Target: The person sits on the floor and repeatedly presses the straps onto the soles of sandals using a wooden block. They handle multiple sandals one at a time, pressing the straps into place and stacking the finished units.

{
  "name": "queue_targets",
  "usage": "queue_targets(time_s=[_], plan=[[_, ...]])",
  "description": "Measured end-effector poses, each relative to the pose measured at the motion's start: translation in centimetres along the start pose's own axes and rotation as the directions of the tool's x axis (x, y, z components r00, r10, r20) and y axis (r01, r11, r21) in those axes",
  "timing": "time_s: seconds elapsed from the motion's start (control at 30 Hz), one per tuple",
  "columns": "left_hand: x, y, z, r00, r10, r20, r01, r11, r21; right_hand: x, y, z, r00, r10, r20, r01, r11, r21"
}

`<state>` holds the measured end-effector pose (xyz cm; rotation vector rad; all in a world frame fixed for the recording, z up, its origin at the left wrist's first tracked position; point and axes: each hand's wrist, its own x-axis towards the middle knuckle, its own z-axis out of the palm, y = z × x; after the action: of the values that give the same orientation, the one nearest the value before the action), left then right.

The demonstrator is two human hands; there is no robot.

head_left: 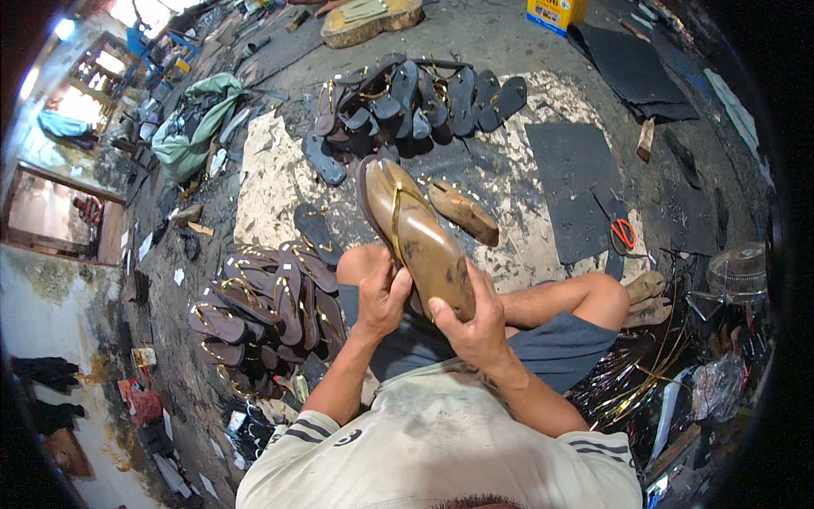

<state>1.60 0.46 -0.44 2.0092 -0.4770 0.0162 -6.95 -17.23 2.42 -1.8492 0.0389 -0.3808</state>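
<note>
pale shirt (432, 424) spreads along the lower edge, nearest the camera. above it, the left hand (381, 295) is closed on the left rim of a dark-edged sandal (366, 199), its thumb just beside the gold strap (396, 216). the right hand (476, 321) is clamped round the heel end of a glossy brown foot form (428, 242), thumb on top. form and sandal are held together, tilted, above the shorts (551, 343), toe pointing away, with the strap crossing the form. the step seems to be settling the strap against the form; done well, it would likely call for a firm heel grip so nothing twists, and even, gentle pressure close to the rim. just beyond, a wooden form (465, 216) lies on the floor; farther off is a heap of black sandals (407, 97). brown sandals (267, 297) are piled at left; a black sheet (577, 187) lies at right.
</note>
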Motion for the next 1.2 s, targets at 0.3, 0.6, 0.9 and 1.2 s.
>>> queue_targets(time_s=[0.3,0.6,0.9,1.2], plan=[[9.8,4.8,-2.6,0.992,-0.048,-0.119,-0.109,0.161,-0.981,-1.4,-0.6,1.8,0.939,-0.273,-0.210,0.293,0.953,0.074],[1.6,4.6,2.1,0.969,-0.190,-0.156,0.080,0.845,-0.529,0.0,0.7,2.1,0.938,-0.347,0.006,0.330,0.886,-0.325],[-3.5,5.9,1.9,0.977,-0.174,0.126,0.215,0.765,-0.608,5.4,-0.9,-1.8,0.930,-0.166,0.329,0.181,0.983,-0.016],[-8.5,9.2,0.2,0.870,-0.429,0.243,0.355,0.202,-0.913,-4.8,2.6,-4.0,0.785,0.200,0.586,-0.429,0.858,0.282]])
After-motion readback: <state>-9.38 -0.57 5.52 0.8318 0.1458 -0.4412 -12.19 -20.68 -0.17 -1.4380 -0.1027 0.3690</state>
